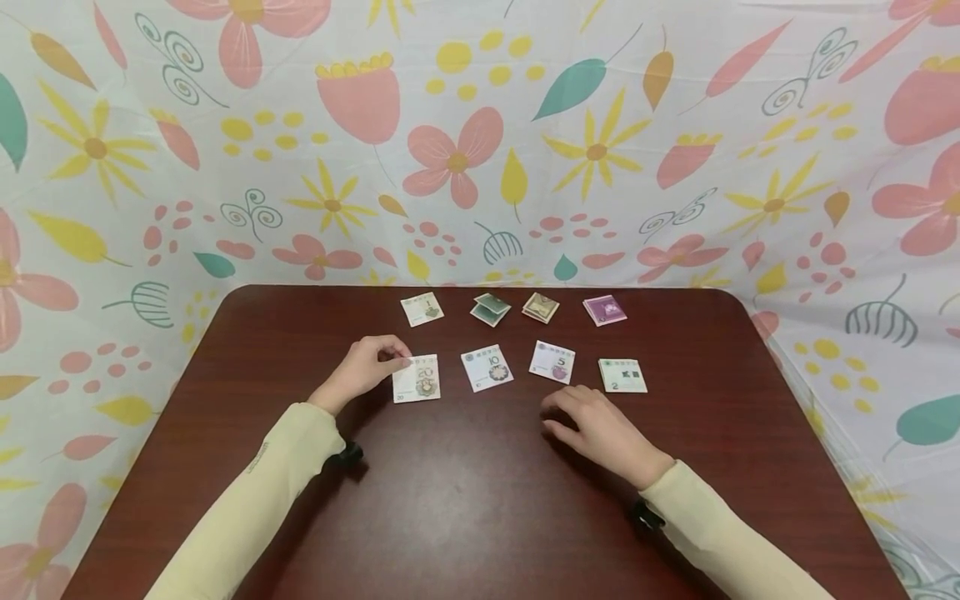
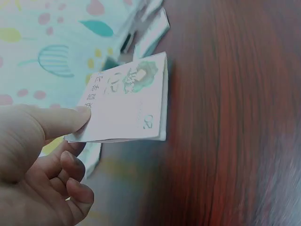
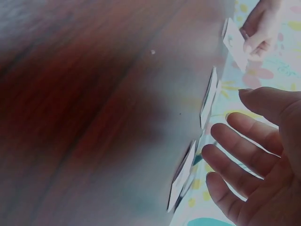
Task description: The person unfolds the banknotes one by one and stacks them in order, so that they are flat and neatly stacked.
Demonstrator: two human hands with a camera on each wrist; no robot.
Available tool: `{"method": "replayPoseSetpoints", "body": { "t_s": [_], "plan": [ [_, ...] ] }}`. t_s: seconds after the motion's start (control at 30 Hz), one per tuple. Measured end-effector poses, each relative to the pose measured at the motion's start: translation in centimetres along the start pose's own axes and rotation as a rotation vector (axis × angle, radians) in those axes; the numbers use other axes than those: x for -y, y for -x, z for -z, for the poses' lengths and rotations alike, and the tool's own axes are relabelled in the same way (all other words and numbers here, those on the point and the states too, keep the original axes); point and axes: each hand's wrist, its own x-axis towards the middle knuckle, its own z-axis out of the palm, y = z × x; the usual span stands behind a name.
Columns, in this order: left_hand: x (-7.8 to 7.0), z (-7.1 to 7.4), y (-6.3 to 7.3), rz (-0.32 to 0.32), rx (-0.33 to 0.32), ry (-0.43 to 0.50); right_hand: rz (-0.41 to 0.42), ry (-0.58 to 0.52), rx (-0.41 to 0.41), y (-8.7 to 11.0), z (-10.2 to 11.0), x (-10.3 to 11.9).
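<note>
My left hand [image 1: 363, 372] pinches the upper left corner of a folded banknote [image 2: 127, 110] marked 20, thumb on its printed face. In the left wrist view the note is tilted, its folded layers showing at the edge. My right hand [image 1: 600, 427] is just in front of a folded note marked 5 [image 1: 552, 362], holding nothing; its fingers [image 3: 244, 150] are spread and slightly bent in the right wrist view. Between the 20 and the 5 lies a folded note marked 10 [image 1: 487, 367]. To the right is one marked 2 [image 1: 622, 377].
Along the back of the dark wooden table [image 1: 465, 517] lie a pale folded note [image 1: 422, 309], a green one [image 1: 490, 309], a brown one [image 1: 541, 307] and a purple one [image 1: 605, 310]. A flower-patterned cloth [image 1: 450, 225] hangs behind the table.
</note>
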Motion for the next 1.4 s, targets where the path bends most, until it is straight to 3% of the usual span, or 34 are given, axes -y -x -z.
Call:
{"method": "replayPoseSetpoints", "body": {
  "t_s": [0.33,0.77,1.0,1.27,1.4],
  "plan": [
    [-3.0,-0.7,1.3,-0.040,0.018,0.070,0.012,-0.046,-0.033,-1.3,0.1,0.5],
    [-5.7,-3.8,1.4,-0.114,0.073,0.106,0.012,-0.088,-0.021,-2.4,0.1,1.4],
    [-6.6,-5.6,1.3,-0.135,0.110,0.124,-0.047,-0.130,0.007,-2.6,-0.1,1.6],
    [-7.7,-7.5,1.0,-0.161,0.130,0.153,-0.106,-0.343,0.022,-3.1,-0.4,1.8],
    [-8.1,-8.2,0.8,-0.169,0.137,0.165,-0.111,-0.377,-0.003,-3.3,-0.7,1.9]
  ]
}}
